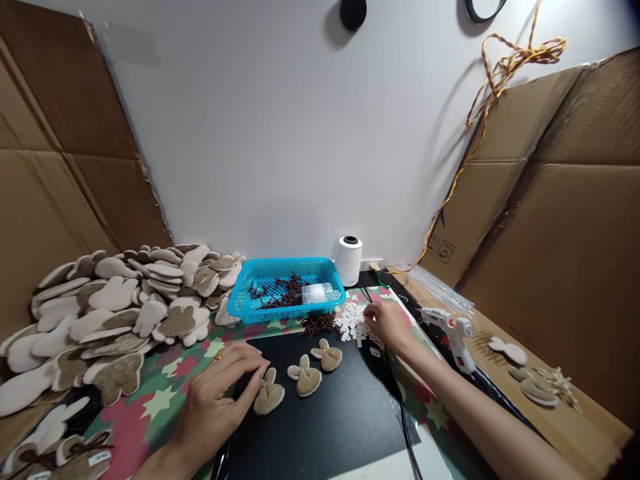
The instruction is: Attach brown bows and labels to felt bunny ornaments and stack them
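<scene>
**A light touch on one side, a narrow pinch on the other**

From the head view, our left hand (217, 403) lies open on the black mat (320, 427), its fingers long and slightly apart. The tips appear to rest against the edge of a two-lobed tan plush piece (269, 393), with two similar pieces (305, 377) (326, 355) just beyond it. Our right arm (480, 407) reaches in from the lower right, and the right hand (389, 325) bends down with narrowed fingers over a heap of small white cut-outs (353, 322). Whether it is gripping one, we cannot tell.

Low, flat pressure seems right for the left hand, since the soft pile would dent easily. For the white cut-outs, a narrow fingertip pinch would suit better than a sweep, which could scatter the heap.

Around us, a blue plastic basket (285, 275) holds dark twisted ties (283, 293), and a loose clump of ties (317, 325) lies near the cut-outs. A hot glue gun (453, 337) rests to the right, and a large pile of plush pieces (115, 313) sits to the left.
</scene>
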The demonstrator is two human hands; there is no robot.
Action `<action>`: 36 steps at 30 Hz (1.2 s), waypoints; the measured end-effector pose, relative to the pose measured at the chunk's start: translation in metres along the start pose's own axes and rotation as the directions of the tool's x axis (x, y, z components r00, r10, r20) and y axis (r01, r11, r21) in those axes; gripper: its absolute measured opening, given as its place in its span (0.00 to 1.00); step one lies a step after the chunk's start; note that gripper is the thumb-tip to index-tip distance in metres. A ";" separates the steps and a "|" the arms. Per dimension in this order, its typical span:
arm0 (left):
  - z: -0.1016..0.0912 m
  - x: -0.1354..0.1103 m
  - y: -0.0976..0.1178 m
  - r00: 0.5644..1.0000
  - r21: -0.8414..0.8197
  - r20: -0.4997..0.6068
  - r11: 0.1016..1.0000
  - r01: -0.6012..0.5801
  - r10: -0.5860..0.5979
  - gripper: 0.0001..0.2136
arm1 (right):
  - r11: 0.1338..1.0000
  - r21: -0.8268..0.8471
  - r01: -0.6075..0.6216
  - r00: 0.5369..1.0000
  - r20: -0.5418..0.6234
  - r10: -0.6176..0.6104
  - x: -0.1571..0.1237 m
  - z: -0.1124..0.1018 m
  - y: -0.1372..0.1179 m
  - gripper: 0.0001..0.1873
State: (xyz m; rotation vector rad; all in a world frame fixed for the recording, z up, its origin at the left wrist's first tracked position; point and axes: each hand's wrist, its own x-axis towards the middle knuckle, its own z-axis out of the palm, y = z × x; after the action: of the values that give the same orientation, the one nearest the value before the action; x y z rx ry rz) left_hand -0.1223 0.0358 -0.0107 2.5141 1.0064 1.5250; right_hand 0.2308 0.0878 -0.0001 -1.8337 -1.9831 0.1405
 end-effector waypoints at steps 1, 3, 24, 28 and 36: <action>0.000 0.000 0.000 1.000 0.001 -0.001 1.000 -0.001 0.001 0.04 | 0.998 0.062 -0.014 1.000 -0.009 0.015 -0.002 -0.004 0.001 0.11; -0.001 0.000 0.001 1.000 0.008 -0.008 1.000 0.003 -0.003 0.04 | 0.982 0.186 -0.036 0.999 -0.006 0.038 -0.009 -0.012 0.002 0.09; 0.060 0.057 0.098 0.906 -0.295 0.210 0.860 0.416 -0.366 0.05 | 0.229 0.950 -0.213 0.962 0.245 -0.121 -0.070 -0.035 -0.070 0.13; 0.065 0.058 0.100 0.898 -0.299 0.226 0.851 0.432 -0.377 0.06 | 0.407 0.909 -0.084 0.979 0.151 -0.137 -0.075 -0.035 -0.070 0.07; 0.067 0.052 0.099 0.868 -0.320 0.191 0.807 0.497 -0.458 0.08 | 0.454 0.890 -0.036 0.996 0.067 -0.053 -0.079 -0.031 -0.069 0.10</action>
State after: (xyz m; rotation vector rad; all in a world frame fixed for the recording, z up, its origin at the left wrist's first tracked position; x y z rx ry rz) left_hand -0.0018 0.0055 0.0296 1.8775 1.1134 1.2665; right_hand 0.1810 -0.0036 0.0331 -1.0753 -1.4400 1.0741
